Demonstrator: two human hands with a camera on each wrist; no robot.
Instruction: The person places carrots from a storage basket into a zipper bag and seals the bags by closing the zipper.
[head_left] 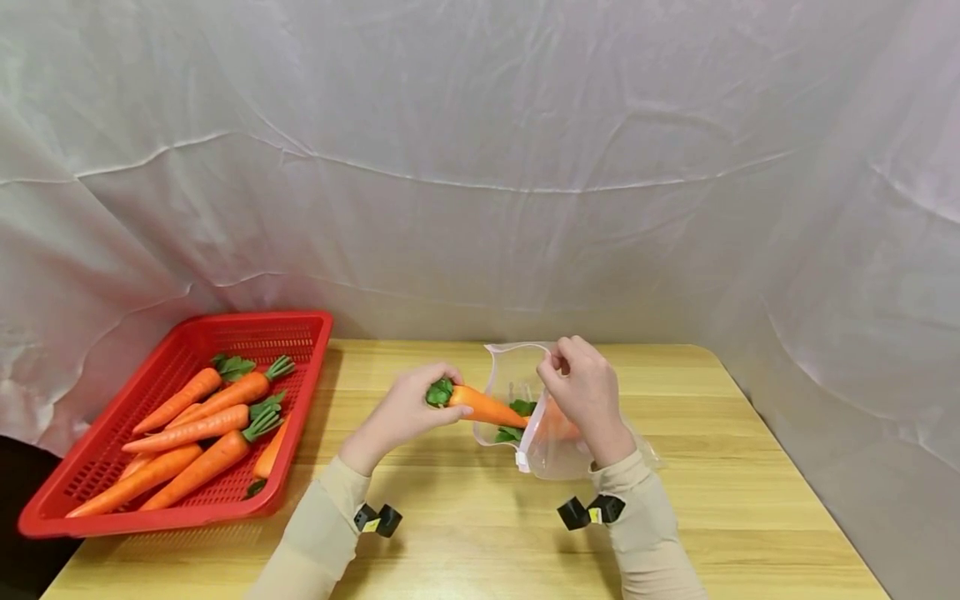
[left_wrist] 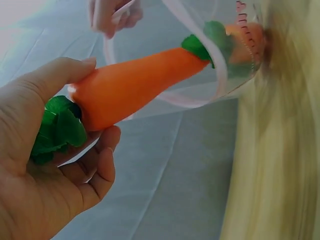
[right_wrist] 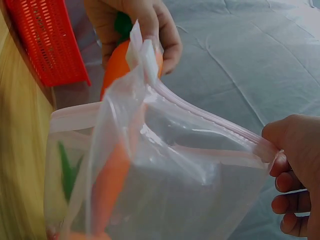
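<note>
A carrot (head_left: 487, 407) with a leafy green top is held by my left hand (head_left: 408, 408), thumb and fingers around its thick end. Its thin tip points into the mouth of a clear zip bag (head_left: 558, 462). My right hand (head_left: 585, 392) pinches the bag's rim between thumb and finger, as the right wrist view shows at the rim (right_wrist: 257, 145). Inside the bag lie other orange carrot parts and green leaves (left_wrist: 217, 40), partly blurred by the plastic. A white slider (head_left: 522, 460) sits at the near end of the rim.
At the left of the wooden table (head_left: 480, 542) stands a red perforated basket (head_left: 307, 400) with several carrots (head_left: 187, 429) in it. A pale cloth (head_left: 480, 208) hangs behind and at the sides. Each wrist wears a small black camera (head_left: 573, 512).
</note>
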